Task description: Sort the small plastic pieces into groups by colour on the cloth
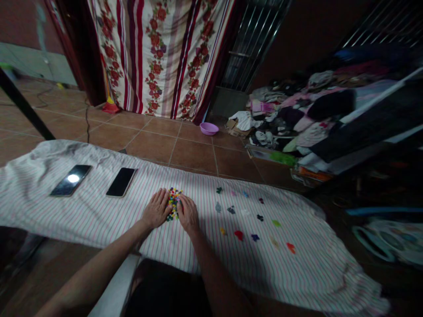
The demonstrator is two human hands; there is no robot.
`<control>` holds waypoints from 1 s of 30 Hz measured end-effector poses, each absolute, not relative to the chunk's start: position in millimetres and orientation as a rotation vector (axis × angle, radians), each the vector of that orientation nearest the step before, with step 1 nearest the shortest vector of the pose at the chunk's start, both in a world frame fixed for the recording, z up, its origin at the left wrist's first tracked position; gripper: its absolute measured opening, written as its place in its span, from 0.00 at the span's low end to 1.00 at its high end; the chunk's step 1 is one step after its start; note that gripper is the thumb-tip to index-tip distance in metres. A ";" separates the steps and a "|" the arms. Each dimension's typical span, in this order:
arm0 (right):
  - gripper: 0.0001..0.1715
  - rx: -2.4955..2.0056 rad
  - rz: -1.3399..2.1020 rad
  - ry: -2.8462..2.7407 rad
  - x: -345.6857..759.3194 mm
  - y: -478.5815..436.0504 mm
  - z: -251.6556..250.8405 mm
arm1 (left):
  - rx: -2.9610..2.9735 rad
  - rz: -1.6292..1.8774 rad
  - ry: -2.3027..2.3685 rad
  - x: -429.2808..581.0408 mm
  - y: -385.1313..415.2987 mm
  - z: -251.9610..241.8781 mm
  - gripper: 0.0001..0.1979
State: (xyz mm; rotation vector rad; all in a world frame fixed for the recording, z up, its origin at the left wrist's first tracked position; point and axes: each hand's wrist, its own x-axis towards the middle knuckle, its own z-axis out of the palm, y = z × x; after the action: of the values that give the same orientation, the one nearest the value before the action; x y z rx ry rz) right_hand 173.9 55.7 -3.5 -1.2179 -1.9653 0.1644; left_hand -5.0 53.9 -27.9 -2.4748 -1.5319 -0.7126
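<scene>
A small heap of many-coloured beads (173,202) lies on the striped cloth (99,215). My left hand (157,209) rests flat on the cloth against the heap's left side, fingers stretched out. My right hand (188,212) lies palm down against the heap's right side, fingers together and extended. The beads sit between the two hands. Several separate coloured pieces (238,234) are scattered on the cloth to the right of my right hand.
Two dark phones (71,179) (121,181) lie on the cloth at the left. Beyond it is tiled floor with a purple bowl (209,128), a flowered curtain (158,53), and a pile of clothes (313,119) at the right.
</scene>
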 end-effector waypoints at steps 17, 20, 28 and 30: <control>0.31 -1.341 0.285 -1.561 184.1 67.0 -27.0 | -2.693 -0.682 -1.170 50.8 65.7 3.2 0.19; 0.32 -1.339 0.295 -1.554 184.4 66.9 -27.2 | -2.693 -0.661 -1.233 49.2 48.2 7.0 0.23; 0.34 -1.342 0.262 -1.589 182.9 67.2 -24.9 | -2.643 -0.562 -1.240 14.0 18.4 11.2 0.27; 0.33 -1.342 0.249 -1.591 182.6 66.8 -23.7 | -2.620 -0.556 -1.281 3.5 13.1 4.7 0.29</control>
State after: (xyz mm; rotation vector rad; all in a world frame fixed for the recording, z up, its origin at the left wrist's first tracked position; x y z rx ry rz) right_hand 182.6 66.8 -23.7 -1.3424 -1.5911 0.2494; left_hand 3.5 13.1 4.7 -2.6203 -1.2811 -0.5559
